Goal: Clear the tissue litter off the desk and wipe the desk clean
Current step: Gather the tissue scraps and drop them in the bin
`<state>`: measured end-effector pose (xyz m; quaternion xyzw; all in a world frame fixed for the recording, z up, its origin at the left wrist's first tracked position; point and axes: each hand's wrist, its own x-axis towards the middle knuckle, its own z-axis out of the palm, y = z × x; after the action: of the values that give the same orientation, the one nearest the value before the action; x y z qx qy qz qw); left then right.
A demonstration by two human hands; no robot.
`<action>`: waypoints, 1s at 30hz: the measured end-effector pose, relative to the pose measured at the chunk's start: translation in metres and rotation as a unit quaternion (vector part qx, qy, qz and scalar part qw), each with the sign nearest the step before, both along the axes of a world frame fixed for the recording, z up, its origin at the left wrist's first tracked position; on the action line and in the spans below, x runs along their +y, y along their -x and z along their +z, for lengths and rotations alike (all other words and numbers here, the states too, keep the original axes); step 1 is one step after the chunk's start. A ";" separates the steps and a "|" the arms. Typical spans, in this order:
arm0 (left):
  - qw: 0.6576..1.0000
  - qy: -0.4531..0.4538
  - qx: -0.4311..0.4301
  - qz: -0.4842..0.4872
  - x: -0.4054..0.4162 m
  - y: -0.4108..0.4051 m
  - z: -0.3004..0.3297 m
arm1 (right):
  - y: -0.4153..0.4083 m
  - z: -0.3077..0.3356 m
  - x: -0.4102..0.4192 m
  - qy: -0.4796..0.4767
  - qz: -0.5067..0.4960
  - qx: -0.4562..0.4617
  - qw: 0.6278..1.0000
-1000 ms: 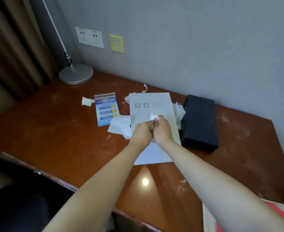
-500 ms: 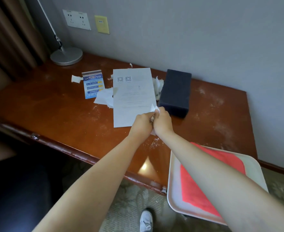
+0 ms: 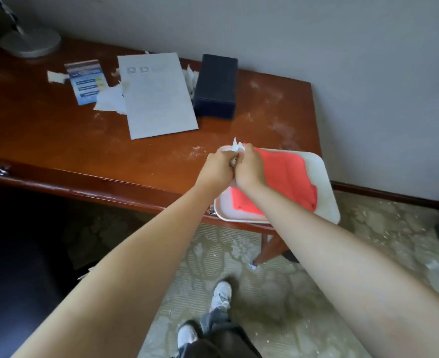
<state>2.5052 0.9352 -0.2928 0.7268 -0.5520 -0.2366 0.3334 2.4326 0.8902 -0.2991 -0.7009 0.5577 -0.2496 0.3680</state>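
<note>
Both fists squeezed together on a tissue wad, left hand and right hand hiding most of it, over the tray at the table edge

A reddish-brown wooden desk, dusted with pale smears, stands against the wall. At its centre lies a white printed paper sheet. At three o'clock of the sheet sits a dark navy rectangular box; at nine o'clock lie a crumpled white tissue and a blue printed card. A round grey metal lamp base stands at ten o'clock.
</note>
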 end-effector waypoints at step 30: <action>0.986 -0.070 -0.025 -0.152 -0.110 0.389 -0.065 | 0.408 -0.065 -0.073 -0.096 -0.104 -0.022 0.990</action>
<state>2.1161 0.8254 -0.3577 0.6618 -0.6460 -0.3045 0.2281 2.0245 0.8167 -0.3642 -0.5949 0.6410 -0.2472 0.4173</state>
